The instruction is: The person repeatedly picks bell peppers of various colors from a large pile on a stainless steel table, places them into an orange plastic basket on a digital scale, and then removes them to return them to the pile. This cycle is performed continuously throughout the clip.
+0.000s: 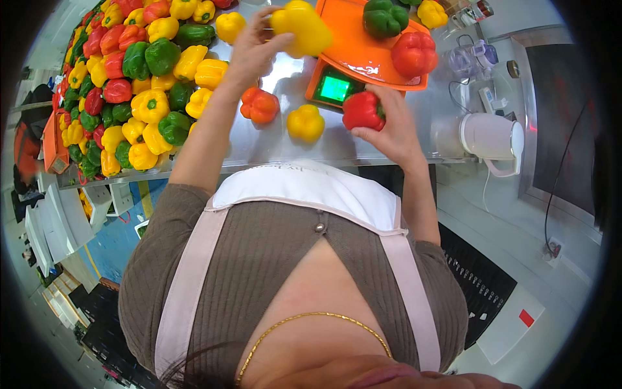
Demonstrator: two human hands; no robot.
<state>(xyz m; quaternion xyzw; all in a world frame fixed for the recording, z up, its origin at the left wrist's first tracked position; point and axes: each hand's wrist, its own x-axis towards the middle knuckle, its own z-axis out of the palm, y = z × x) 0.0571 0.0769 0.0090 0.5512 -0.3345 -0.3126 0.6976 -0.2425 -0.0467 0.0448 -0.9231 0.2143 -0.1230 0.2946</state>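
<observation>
My left hand point(260, 46) grips a yellow bell pepper point(303, 29) at the left side of an orange weighing tray point(340, 29). My right hand point(396, 124) holds a red bell pepper point(362, 111) in front of the scale, close to its lit green display point(335, 88). On the tray lie a green bell pepper point(385, 18) and another red bell pepper point(414, 54). An orange-red bell pepper point(260, 105) and a yellow bell pepper point(305, 123) rest on the steel table point(272, 146) between my arms.
A large heap of red, yellow and green bell peppers point(149, 105) covers the table's left side. At the right stand a white electric kettle point(491, 137), a clear plastic container point(461, 62) and a glass jar point(471, 14). A power strip point(487, 99) with cables lies behind the kettle.
</observation>
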